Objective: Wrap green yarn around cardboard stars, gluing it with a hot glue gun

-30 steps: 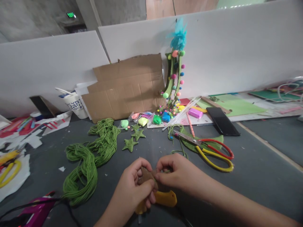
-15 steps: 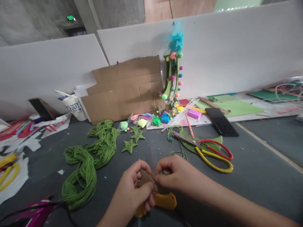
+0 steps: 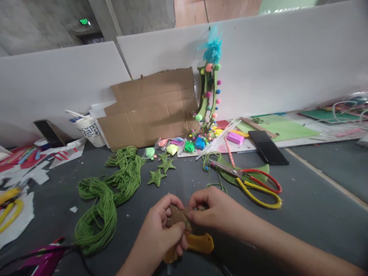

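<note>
My left hand [image 3: 162,232] grips a small brown cardboard piece [image 3: 176,215] between thumb and curled fingers, low in the middle of the view. Against the right edge of that piece, my right hand [image 3: 208,209] is closed in a pinch. Something green, perhaps yarn, shows inside its curled fingers; its shape is mostly hidden. Under the hands lies a yellow tool [image 3: 201,243], partly covered by the left hand. Two green stars [image 3: 156,177] and part of another lie beyond the hands. To the left is a hank of green yarn [image 3: 96,214].
Red-and-yellow-handled scissors [image 3: 251,180] rest on a green crescent piece [image 3: 227,174] at the right. Behind are a phone [image 3: 267,147], clay packets [image 3: 189,146], a pompom-covered decoration [image 3: 207,96] and leaning cardboard [image 3: 149,111]. A white cup [image 3: 92,132] stands back left.
Both hands stay almost in place, still on the cardboard piece. The piece has tilted slightly, showing more of its brown face. The whole view has shifted a little.
</note>
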Tool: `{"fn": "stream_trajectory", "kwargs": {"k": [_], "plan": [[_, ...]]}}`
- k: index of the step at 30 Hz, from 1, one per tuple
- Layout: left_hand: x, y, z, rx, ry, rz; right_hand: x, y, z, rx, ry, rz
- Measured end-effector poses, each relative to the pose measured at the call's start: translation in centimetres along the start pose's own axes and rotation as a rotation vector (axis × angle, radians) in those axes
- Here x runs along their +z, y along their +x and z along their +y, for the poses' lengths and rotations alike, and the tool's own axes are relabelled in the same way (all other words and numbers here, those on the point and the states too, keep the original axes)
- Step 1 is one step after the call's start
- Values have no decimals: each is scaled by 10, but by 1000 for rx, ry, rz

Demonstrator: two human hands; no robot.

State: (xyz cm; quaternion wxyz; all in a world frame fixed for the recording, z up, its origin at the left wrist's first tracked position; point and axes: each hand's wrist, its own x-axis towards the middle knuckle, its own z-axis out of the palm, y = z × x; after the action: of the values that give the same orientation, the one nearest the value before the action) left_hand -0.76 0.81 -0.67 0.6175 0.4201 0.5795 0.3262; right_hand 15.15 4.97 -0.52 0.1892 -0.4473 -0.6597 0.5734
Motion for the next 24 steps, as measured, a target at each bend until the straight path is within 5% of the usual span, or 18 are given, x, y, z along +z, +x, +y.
{"fn": "stream_trajectory", "kwargs": {"k": [17,24], "plan": [[0,-2,6,-11,6,-26,-2,1,0,-34,-22,10],[-3,-4,6,-21,-76,-139,-10,-4,-10,17,33,-61]]}}
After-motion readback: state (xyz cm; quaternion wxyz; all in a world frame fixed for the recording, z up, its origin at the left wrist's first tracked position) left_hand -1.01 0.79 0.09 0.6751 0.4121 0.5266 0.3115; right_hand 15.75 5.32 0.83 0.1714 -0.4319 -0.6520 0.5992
